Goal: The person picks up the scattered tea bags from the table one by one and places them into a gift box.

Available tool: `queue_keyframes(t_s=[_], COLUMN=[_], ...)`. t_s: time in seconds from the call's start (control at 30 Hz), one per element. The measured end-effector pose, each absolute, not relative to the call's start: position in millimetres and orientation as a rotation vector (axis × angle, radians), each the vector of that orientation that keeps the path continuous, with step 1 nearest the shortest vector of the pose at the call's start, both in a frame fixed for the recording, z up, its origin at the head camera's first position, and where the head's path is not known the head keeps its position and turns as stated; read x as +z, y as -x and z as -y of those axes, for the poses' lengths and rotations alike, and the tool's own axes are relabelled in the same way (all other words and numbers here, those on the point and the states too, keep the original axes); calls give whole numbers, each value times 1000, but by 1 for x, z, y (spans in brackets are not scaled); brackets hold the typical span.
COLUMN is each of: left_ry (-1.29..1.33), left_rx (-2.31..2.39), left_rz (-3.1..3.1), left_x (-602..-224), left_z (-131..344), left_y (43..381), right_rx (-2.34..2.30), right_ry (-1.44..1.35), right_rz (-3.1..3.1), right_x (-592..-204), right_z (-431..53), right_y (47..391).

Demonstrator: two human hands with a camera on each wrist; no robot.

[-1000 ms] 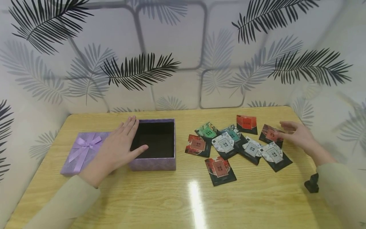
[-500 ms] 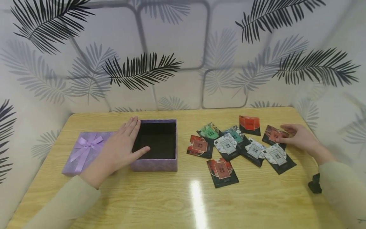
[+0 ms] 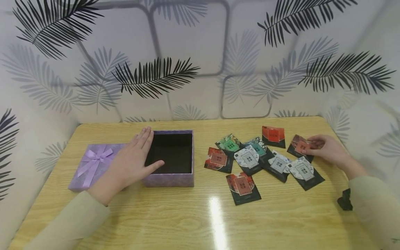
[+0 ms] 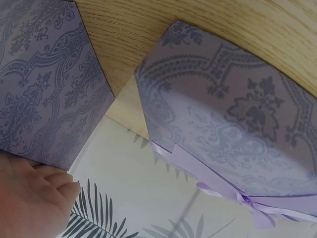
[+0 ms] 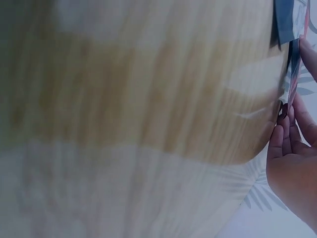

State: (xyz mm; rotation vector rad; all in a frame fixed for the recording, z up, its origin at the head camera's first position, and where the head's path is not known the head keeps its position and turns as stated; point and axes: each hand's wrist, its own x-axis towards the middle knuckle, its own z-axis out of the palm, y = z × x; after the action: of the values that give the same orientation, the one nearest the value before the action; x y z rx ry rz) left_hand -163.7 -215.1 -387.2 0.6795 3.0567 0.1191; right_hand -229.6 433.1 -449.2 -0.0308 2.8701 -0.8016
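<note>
My left hand lies with straight fingers along the left side of an open purple box with a black interior. The left wrist view shows the fingers of that hand against the box's patterned wall. At the far right of the group, my right hand pinches the right edge of a dark red sachet, thumb on top and fingers beneath. Seen edge-on in the right wrist view, the sachet sits between the thumb and fingers of the right hand.
A purple lid with a lilac ribbon bow lies left of the box, partly behind the left arm. Several sachets with red, green and white fronts, including a red-orange sachet, spread across the right. A small black object is by the right sleeve.
My right hand has moved in on the dark red sachet, and its thumb and fingers have come together on the edge. The left hand stays on the box.
</note>
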Motion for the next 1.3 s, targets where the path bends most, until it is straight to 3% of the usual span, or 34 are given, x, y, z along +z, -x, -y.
queue_keyframes(t_s=[0.33,0.8,1.3], left_ry=[-689,-693,-694], left_rx=[103,103,117], left_rz=[-3056,-3050,-3042], left_x=[-388,-390,-388], left_z=[215,215,214], left_y=[164,165,165], right_rx=[-1001,-1009,-1084], right_ry=[-67,-116,20], right_rz=[-2922,-3016,-2974], right_x=[-443,-386,-326], right_z=[-429,-405,-305], right_y=[234,243,259])
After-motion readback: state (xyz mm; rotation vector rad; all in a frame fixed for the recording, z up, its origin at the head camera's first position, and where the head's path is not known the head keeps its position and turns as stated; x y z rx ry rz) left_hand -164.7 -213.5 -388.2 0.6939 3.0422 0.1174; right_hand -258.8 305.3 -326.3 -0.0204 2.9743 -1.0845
